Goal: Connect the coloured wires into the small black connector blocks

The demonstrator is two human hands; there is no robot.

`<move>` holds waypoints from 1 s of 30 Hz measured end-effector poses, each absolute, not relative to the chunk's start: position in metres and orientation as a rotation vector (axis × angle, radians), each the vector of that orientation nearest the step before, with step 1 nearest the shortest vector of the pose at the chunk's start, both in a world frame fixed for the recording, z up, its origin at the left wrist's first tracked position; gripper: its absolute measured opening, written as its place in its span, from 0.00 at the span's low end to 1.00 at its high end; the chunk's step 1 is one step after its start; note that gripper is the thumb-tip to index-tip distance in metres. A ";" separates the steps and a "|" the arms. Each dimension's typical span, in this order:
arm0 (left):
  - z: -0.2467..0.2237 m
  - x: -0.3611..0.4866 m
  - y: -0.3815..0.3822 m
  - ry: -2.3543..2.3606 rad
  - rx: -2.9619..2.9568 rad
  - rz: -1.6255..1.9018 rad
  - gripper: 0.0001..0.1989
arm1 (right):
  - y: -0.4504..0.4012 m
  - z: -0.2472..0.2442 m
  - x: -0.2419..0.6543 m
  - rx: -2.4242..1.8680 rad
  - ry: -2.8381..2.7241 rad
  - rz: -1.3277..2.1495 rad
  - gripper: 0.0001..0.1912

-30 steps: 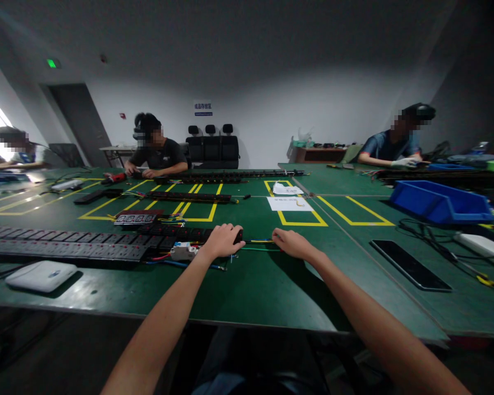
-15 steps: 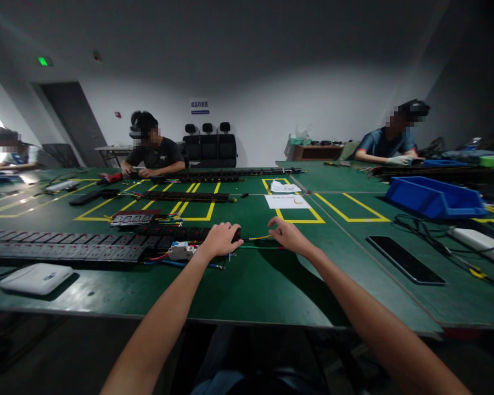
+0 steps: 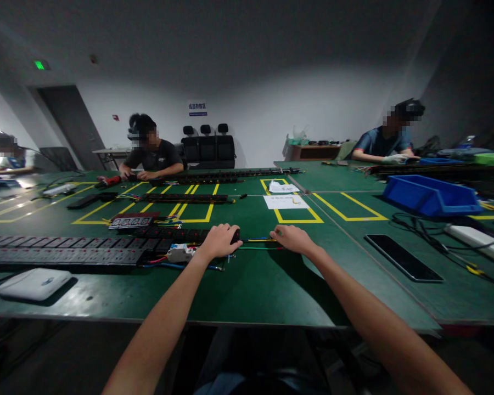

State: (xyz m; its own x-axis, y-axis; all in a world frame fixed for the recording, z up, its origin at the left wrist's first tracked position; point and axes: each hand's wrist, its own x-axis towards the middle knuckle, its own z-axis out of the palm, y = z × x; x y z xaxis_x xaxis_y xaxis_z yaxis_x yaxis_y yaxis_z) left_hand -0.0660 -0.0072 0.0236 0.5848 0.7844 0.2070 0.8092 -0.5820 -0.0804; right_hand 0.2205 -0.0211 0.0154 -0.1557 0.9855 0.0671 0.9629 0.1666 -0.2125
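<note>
- The right hand (image 3: 293, 239) had a forefinger lifted half a second ago; now it's back down, and the wires (image 3: 258, 240), yellow and blue among them, lie flatter where the yellow one had bowed up.
- From where I'm standing, that hand is closed in a pinch at the wires' far ends, at three o'clock from the left hand (image 3: 221, 241).
- The left hand is palm down, fingers curled over the right end of a black socket strip (image 3: 189, 236), gripping it where the wires come out.
- A green wire (image 3: 257, 248) runs just on the near side of them, its red end beneath the right hand.
- A white breaker (image 3: 181, 252) sits at nine o'clock, near the left wrist.
- Taking the hands as centre, a white sheet (image 3: 290, 202) lies at one o'clock, a blue bin (image 3: 432, 197) at two and a dark phone (image 3: 403, 258) between three and four.
- A white device (image 3: 35, 284) rests towards eight o'clock.
- Across the green table (image 3: 247, 296), a person in black (image 3: 164, 156) works at eleven.
</note>
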 end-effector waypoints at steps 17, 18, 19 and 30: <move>0.023 -0.065 -0.008 -1.346 -2.634 -0.229 0.26 | -0.010 -0.013 0.201 -1.603 -2.063 0.250 0.21; 0.023 -0.065 -0.008 -1.346 -2.633 -0.228 0.26 | -0.008 -0.014 0.200 -1.577 -2.033 0.259 0.20; 0.023 -0.065 -0.008 -1.343 -2.634 -0.228 0.26 | -0.007 -0.015 0.199 -1.562 -2.004 0.268 0.20; 0.024 -0.064 -0.010 -1.344 -2.631 -0.225 0.26 | -0.010 -0.014 0.189 -1.770 -1.856 0.357 0.19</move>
State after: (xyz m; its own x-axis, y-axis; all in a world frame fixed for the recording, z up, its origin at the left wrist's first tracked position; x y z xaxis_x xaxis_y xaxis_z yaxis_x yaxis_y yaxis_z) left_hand -0.0643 -0.0098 0.0244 0.5803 0.7856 0.2146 0.8127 -0.5758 -0.0897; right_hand 0.1890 -0.0100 -0.0138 0.0136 0.9794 0.2013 0.8349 0.0996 -0.5412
